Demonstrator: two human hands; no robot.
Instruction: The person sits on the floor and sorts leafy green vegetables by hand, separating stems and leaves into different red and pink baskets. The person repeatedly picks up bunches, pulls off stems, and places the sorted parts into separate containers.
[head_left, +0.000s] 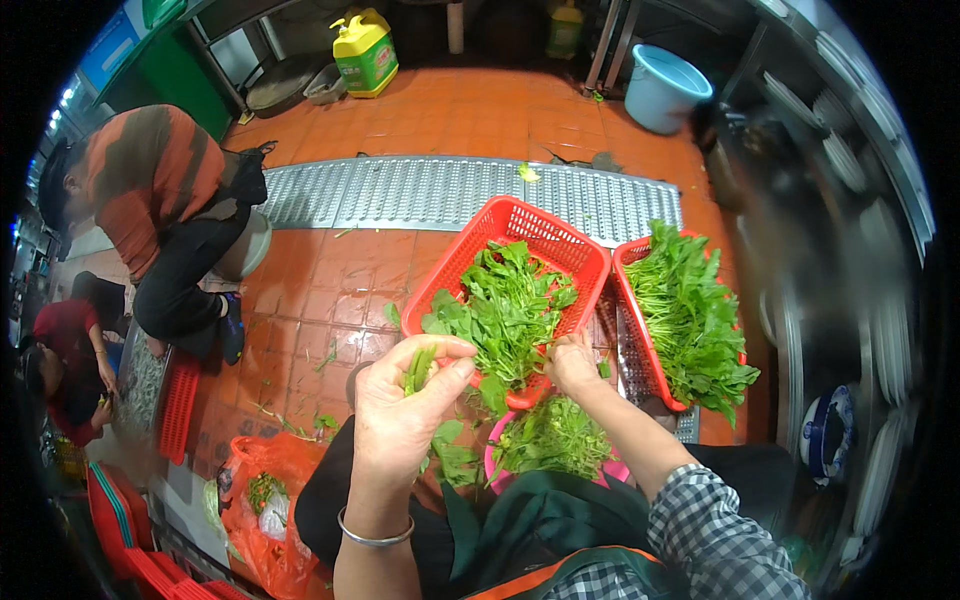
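Note:
My left hand (409, 397) is raised palm up, thumb and fingers closed around a few short green stems (420, 367). Just beyond it sits a red plastic basket (589, 259) part filled with leafy greens (517, 300). At the basket's near right corner is my right hand (574, 364), by the stem ends; its fingertips are partly hidden, so a grip is not clear. A second red basket (646, 351) to the right is heaped with bunched greens (686, 322), stems facing left. Between my knees, a pink basin (491, 461) holds loose greens and trimmings (555, 439).
A metal drain grating (420, 191) crosses the wet tiled floor. Left, a person (157, 195) sits on a bucket; another person (75, 352) works lower down. An orange plastic bag (247, 465), a blue bucket (664, 90) and a yellow-green detergent jug (365, 56) stand around. Racked plates (889, 337) line the right.

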